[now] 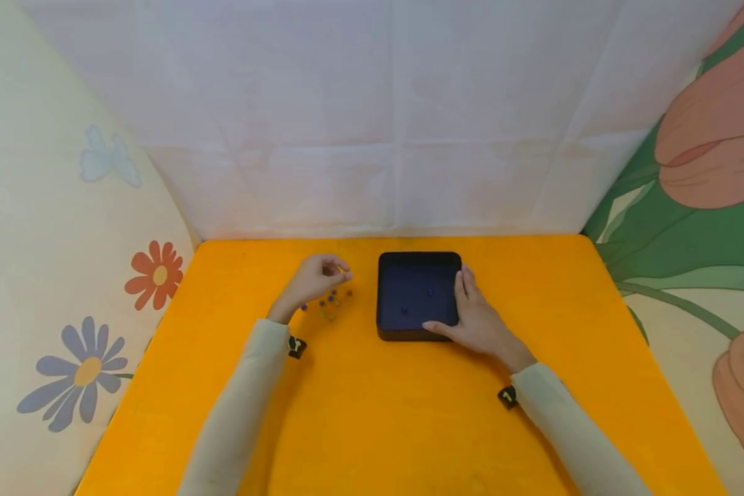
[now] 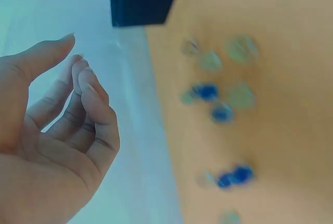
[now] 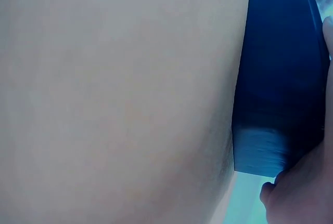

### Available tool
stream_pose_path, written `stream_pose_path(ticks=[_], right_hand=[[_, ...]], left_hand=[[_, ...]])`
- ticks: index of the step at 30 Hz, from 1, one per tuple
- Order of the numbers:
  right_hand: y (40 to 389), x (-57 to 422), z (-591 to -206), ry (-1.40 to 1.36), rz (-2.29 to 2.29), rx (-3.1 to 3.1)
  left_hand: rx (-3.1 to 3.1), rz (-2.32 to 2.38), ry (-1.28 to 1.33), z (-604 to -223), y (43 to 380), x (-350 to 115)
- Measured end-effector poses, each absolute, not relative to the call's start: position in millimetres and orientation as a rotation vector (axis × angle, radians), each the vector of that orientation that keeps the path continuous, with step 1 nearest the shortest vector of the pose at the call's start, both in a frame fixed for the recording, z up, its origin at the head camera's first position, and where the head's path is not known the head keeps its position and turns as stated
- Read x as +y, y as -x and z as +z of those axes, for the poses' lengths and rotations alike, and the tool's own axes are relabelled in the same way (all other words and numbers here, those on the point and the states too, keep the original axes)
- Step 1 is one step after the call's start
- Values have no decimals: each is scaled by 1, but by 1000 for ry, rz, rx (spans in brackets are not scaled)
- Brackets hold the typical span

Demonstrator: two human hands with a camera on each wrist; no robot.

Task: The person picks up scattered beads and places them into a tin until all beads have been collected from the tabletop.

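A square black tray [image 1: 418,335] stands on the yellow table, with two dark blue marbles [image 1: 404,310] inside. My right hand [image 1: 479,321] holds its near right corner, thumb at the front rim and fingers along the right side. The tray's dark wall [image 3: 281,63] fills the right of the right wrist view. Left of the tray, my left hand [image 1: 315,279] hovers just above several loose marbles [image 1: 331,298], some blue, some clear or yellowish. In the left wrist view its fingers curve toward the thumb with a small gap, and nothing shows between them.
A white cloth backdrop [image 1: 397,138] rises behind the table's far edge. Flower-printed cloths hang at both sides. Each wrist wears a small black tag; one tag [image 1: 296,346] is by the left sleeve. A reddish marble [image 1: 350,293] lies at the group's right edge.
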State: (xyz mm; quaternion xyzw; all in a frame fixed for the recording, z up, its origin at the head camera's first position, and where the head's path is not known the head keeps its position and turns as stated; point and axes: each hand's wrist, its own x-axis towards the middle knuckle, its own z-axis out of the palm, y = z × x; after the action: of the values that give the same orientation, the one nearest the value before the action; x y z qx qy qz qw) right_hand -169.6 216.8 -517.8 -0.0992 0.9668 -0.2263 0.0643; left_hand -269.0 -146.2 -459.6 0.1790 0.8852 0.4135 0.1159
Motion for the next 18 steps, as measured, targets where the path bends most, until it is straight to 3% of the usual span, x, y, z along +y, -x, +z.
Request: stream_pose_path(ticks=[18], right_hand=[[170,219,-516,304,-689,2909]], left_hand=[[2734,1155,-246,-498,240,-211]])
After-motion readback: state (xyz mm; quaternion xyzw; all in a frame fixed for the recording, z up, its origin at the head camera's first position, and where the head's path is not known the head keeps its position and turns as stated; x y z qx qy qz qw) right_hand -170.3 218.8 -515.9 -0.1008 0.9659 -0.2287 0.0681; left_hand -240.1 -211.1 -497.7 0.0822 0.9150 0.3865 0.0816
